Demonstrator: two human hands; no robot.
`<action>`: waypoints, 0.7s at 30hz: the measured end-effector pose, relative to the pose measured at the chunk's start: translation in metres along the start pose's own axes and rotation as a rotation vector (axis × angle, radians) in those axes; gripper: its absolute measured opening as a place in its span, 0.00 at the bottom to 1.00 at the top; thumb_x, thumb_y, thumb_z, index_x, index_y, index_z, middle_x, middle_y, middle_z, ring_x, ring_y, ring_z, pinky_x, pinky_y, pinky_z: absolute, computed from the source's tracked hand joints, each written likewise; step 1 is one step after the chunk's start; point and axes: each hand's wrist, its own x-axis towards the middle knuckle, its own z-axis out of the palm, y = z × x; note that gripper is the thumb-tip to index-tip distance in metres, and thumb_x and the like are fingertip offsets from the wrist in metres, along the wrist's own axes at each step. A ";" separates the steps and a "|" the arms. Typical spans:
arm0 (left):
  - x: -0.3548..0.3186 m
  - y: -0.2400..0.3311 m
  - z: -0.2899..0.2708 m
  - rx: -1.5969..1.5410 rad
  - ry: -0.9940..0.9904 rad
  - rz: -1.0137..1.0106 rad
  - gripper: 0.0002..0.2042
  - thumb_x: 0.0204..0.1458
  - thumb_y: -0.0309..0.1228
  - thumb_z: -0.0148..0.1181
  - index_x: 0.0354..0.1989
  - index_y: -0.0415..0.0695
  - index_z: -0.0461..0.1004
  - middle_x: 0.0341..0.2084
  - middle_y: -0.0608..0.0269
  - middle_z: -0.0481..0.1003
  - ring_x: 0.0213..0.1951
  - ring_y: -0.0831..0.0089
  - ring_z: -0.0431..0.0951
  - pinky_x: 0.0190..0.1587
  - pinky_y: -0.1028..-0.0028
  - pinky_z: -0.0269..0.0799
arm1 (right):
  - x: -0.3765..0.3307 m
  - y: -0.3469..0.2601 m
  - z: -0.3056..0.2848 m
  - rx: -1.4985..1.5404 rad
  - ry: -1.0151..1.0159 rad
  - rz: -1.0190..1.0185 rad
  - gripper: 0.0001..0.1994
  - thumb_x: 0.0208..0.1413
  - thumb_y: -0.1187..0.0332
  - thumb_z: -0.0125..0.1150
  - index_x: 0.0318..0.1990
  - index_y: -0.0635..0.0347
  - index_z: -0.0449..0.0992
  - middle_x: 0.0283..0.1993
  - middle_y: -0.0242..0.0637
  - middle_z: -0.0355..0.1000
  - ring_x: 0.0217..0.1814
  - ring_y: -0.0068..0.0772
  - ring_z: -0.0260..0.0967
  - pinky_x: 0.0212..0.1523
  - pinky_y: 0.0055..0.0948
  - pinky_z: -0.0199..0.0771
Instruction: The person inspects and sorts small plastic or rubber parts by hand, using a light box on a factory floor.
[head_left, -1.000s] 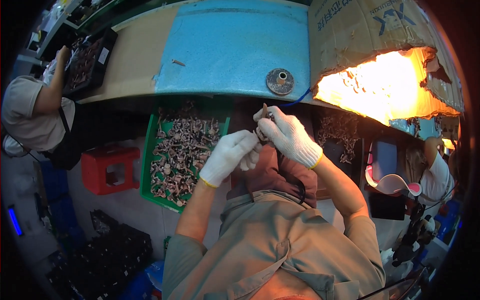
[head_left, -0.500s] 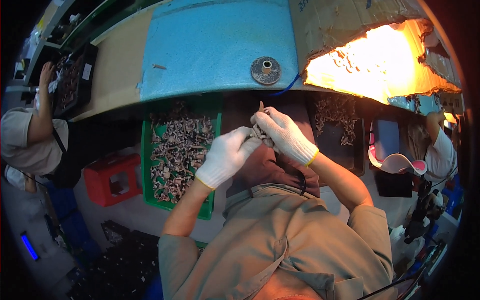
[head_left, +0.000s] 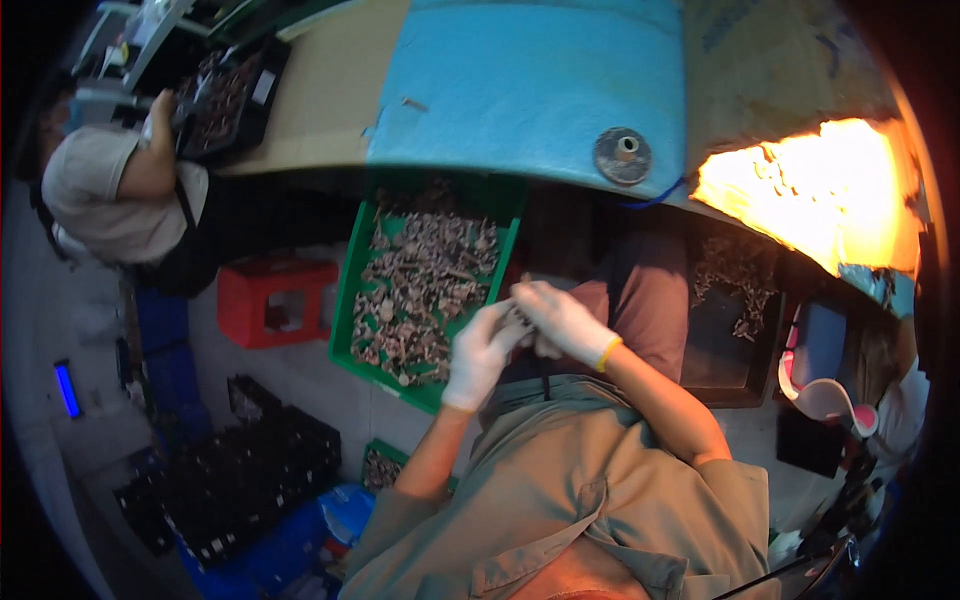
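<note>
Gloved left hand (head_left: 478, 358) and right hand (head_left: 568, 322) clamp a small brown part (head_left: 516, 319), apparently unfinished, beside a green tray (head_left: 508, 252) of similar pieces (head_left: 415, 300), with more, whether done or waiting unclear, in a dark tray (head_left: 715, 362) under the blue worktop (head_left: 520, 90).

Upper right is blown out by yellow-white glare from the torn opening (head_left: 815, 195) in the cardboard box (head_left: 770, 75); crates (head_left: 260, 460) at lower left are sunk in shadow. Fine detail is softened by blur. Blue tabletop (head_left: 520, 90) is bent, corners blacked out by fisheye.
</note>
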 end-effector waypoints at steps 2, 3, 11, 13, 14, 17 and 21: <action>-0.005 -0.029 -0.025 0.007 0.087 -0.034 0.16 0.65 0.31 0.62 0.57 0.36 0.76 0.48 0.57 0.81 0.49 0.71 0.80 0.54 0.71 0.75 | 0.009 0.014 0.016 -0.411 0.218 -0.268 0.19 0.71 0.49 0.49 0.50 0.55 0.72 0.29 0.38 0.76 0.25 0.35 0.77 0.27 0.34 0.80; -0.010 -0.032 -0.042 -0.080 0.132 -0.150 0.16 0.66 0.31 0.60 0.57 0.34 0.76 0.52 0.53 0.80 0.54 0.67 0.79 0.60 0.68 0.72 | 0.020 0.029 0.021 -0.519 0.247 -0.411 0.23 0.70 0.46 0.48 0.56 0.57 0.71 0.35 0.49 0.78 0.35 0.48 0.78 0.38 0.45 0.78; 0.019 -0.018 -0.068 0.567 0.239 -0.140 0.27 0.60 0.34 0.64 0.64 0.32 0.69 0.56 0.41 0.76 0.55 0.54 0.79 0.59 0.61 0.74 | -0.059 0.014 -0.066 -0.289 0.250 -0.196 0.23 0.67 0.49 0.53 0.57 0.56 0.76 0.38 0.48 0.81 0.39 0.43 0.82 0.45 0.40 0.80; 0.049 0.022 -0.031 0.363 0.128 0.111 0.24 0.59 0.32 0.65 0.62 0.33 0.71 0.56 0.42 0.76 0.56 0.54 0.78 0.60 0.62 0.73 | -0.078 0.017 -0.096 -0.188 0.340 -0.152 0.21 0.66 0.50 0.55 0.56 0.55 0.77 0.38 0.45 0.82 0.39 0.40 0.82 0.46 0.38 0.80; 0.063 0.037 -0.015 0.362 0.115 0.126 0.24 0.59 0.32 0.65 0.62 0.33 0.71 0.56 0.42 0.76 0.56 0.54 0.78 0.60 0.62 0.73 | -0.084 0.020 -0.113 -0.167 0.390 -0.175 0.19 0.66 0.51 0.56 0.54 0.54 0.79 0.39 0.43 0.82 0.40 0.39 0.82 0.47 0.37 0.80; 0.105 0.079 0.029 0.406 0.036 0.459 0.25 0.58 0.29 0.66 0.63 0.33 0.71 0.56 0.42 0.76 0.58 0.52 0.77 0.62 0.60 0.71 | -0.104 0.006 -0.162 -0.415 0.721 -0.557 0.11 0.67 0.63 0.61 0.50 0.57 0.81 0.34 0.32 0.79 0.31 0.20 0.76 0.34 0.25 0.79; 0.165 0.102 0.073 0.481 0.073 0.793 0.25 0.58 0.29 0.66 0.63 0.33 0.71 0.58 0.41 0.74 0.60 0.48 0.74 0.65 0.58 0.68 | -0.113 -0.044 -0.235 -0.444 1.206 -0.646 0.11 0.64 0.56 0.62 0.48 0.48 0.83 0.31 0.42 0.80 0.31 0.40 0.80 0.34 0.37 0.80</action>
